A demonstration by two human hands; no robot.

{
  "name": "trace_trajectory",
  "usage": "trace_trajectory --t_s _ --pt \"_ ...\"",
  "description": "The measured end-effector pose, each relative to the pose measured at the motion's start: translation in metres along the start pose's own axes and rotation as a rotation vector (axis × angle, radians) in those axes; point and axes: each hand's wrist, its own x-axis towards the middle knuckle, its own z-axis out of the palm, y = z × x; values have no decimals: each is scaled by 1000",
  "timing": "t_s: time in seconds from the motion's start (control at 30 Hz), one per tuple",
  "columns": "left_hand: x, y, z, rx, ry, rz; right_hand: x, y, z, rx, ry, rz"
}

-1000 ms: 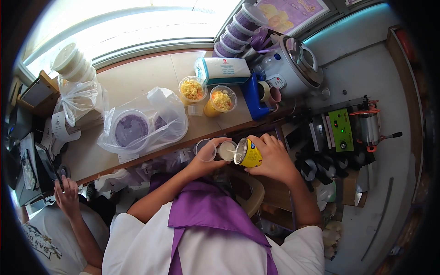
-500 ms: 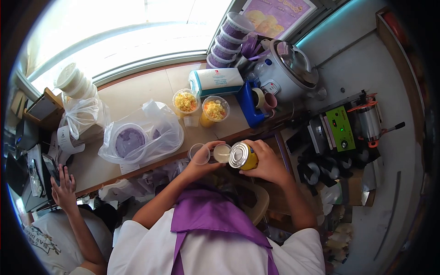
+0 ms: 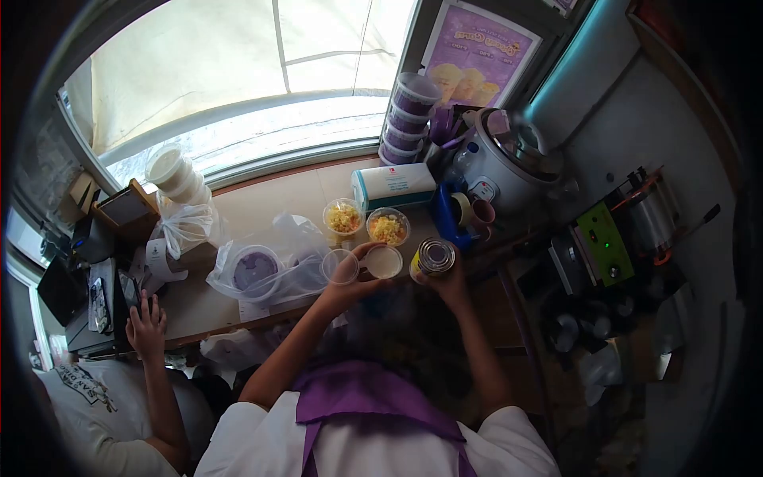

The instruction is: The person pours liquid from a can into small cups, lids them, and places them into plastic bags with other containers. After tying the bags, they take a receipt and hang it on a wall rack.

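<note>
Head view: left hand (image 3: pixel 355 286) pinches a small cup (image 3: pixel 385 261) of pale liquid near the worktop's (image 3: pixel 294 191) edge; right hand (image 3: pixel 450 287) wraps its grip round a yellow can (image 3: pixel 435 257) beside it. A slack left pinch could spill the cup. Beyond stand 2 filled cups (image 3: pixel 387 227).

Beyond the left hand (image 3: pixel 355 288), a wide window (image 3: pixel 246 87) glows with daylight; a cream sheet (image 3: pixel 334 40) with dark seams shows through it. The window's grey frame (image 3: pixel 412 56) rises beyond the gap between the hands. A beige counter (image 3: pixel 310 187) with a brown edge lies just past both hands and stretches to their left. Well beyond the right hand (image 3: pixel 449 288) are a purple poster (image 3: pixel 481 52), a turquoise line of light (image 3: pixel 559 63) and a grey wall (image 3: pixel 588 119). To that hand's right, the low area is in deep shadow.
</note>
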Motion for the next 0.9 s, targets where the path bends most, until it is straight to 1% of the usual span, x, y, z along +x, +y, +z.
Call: trace_trajectory --t_s 0.1,0.2,0.3,0.33,0.4,0.43,0.5,0.6,0.63,0.67,0.7,0.77,0.83,0.9 --pt "-12 5 -1 -113 25 -18 20 42 14 146 135 40" --pt "-27 12 -4 5 96 -25 35 82 26 -23 259 -16" --pt "-39 3 -12 187 110 82 39 100 34 -64 286 36" --pt "-44 4 -14 232 112 87 39 106 33 -61 290 22" --pt "-49 5 -16 218 113 70 41 106 35 -58 296 -2" --pt "-53 3 -17 208 113 56 39 108 38 -81 373 -49" --pt "-60 -4 -18 158 136 47 28 62 39 -128 529 -136" --pt "-65 -1 -18 85 158 -2 5 -48 56 -9 572 -162" --pt "-69 0 -18 61 155 -36 -4 -88 69 -42 307 -186" --pt "-72 -8 -21 107 166 -19 -13 -130 84 -72 46 -204" --pt "-75 -18 -24 151 172 0 -13 -172 98 -174 -260 -329" --pt "-78 -32 -32 220 182 22 -23 -208 137 -390 -458 -609" --pt "-85 -36 -39 256 189 22 -30 -196 177 -492 -553 -687" --pt "-91 -32 -42 256 197 -4 -31 -192 197 -577 -599 -697"
